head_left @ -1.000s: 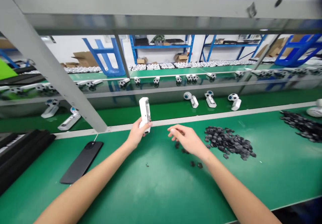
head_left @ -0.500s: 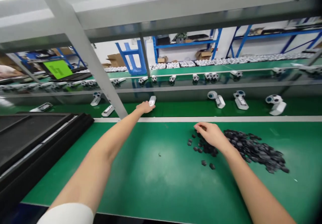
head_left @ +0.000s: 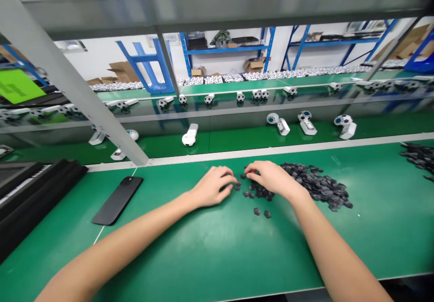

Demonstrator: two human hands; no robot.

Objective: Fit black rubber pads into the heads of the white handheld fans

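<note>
A smooth green tabletop (head_left: 190, 257) bears a heap of small, flat, black plastic-looking pieces (head_left: 323, 191). Left of the heap, the left hand (head_left: 212, 188), open, fingers curved, nears stray pieces (head_left: 238, 186); the right hand (head_left: 273, 178) bends beside it, grip unclear. Handling single ones calls for light pinching.

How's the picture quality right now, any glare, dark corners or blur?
Head view: pale glare on the green tabletop; top right corner dark; the blue stool mirrored in the glossy panel below; black chips blending together in their pile; far black-and-white pieces too small and soft to separate.
</note>
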